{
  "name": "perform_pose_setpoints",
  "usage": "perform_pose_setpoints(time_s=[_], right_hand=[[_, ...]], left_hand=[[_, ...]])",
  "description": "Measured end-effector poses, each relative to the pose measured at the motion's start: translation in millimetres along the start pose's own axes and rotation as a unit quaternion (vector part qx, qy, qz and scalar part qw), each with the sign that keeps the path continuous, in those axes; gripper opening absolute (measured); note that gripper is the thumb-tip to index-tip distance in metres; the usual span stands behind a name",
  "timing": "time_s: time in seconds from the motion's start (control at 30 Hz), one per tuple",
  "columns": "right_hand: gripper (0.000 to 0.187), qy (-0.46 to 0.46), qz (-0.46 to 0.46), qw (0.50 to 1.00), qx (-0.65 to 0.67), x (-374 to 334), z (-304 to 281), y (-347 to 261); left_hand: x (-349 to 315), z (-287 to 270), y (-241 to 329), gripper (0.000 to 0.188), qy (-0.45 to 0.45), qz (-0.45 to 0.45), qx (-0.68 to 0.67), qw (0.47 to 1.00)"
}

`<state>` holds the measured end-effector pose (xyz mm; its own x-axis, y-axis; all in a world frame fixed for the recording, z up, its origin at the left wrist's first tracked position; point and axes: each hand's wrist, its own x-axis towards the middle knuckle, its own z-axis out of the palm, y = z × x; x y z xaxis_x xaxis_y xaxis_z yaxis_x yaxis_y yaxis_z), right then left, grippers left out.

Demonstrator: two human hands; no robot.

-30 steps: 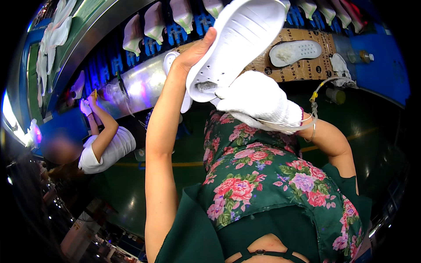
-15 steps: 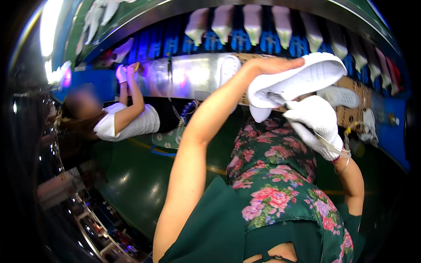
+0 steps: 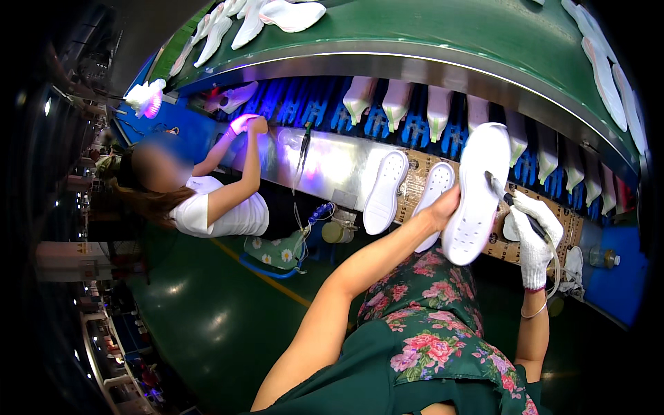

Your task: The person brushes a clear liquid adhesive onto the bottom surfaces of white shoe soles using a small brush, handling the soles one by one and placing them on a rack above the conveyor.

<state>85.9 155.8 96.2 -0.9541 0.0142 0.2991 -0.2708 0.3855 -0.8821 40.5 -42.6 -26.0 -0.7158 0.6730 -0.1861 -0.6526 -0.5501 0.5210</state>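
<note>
A white shoe sole [image 3: 477, 200] with rows of small holes is held up in front of me, long side upright. My bare left hand [image 3: 444, 206] grips it by its left edge. My right hand [image 3: 536, 235], in a white knitted glove, is closed round a dark-handled brush [image 3: 499, 188] with a thin pale hose running down past the wrist. The brush's dark tip lies against the sole's upper right part. Behind, a second white sole [image 3: 436, 188] is partly covered by my left hand, and another sole [image 3: 385, 194] lies further left.
Brown cardboard [image 3: 423, 166] covers part of the metal bench [image 3: 332, 162]. Pink-and-white shoe uppers [image 3: 398, 104] hang along a blue rack under a green conveyor [image 3: 429, 28]. A co-worker in a white shirt [image 3: 228, 207] works at left. A small jar [image 3: 604, 259] stands at right.
The sole has turned from slanting sideways to upright, its holed face now showing. My left hand moved from its top to its left edge. The brush shifted to the sole's right side.
</note>
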Motion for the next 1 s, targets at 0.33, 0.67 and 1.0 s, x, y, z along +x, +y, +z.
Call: perform_pose_setpoints(time_s=[0.33,0.67,1.0], right_hand=[[0.016,-0.081,-0.133,0.985,-0.076,-13.9,8.1,-29.7],[0.023,-0.029,-0.182,0.983,-0.022,-24.0,2.2,-38.0],[0.031,0.033,-0.214,0.975,-0.052,-9.7,5.1,-39.1]], left_hand=[[-47.0,11.8,2.9,0.053,-0.056,0.024,-0.072,0.996],[-53.3,32.6,-34.8,0.095,-0.069,0.163,-0.264,0.948],[-28.4,64.4,-56.2,0.099,-0.065,0.196,-0.297,0.932]])
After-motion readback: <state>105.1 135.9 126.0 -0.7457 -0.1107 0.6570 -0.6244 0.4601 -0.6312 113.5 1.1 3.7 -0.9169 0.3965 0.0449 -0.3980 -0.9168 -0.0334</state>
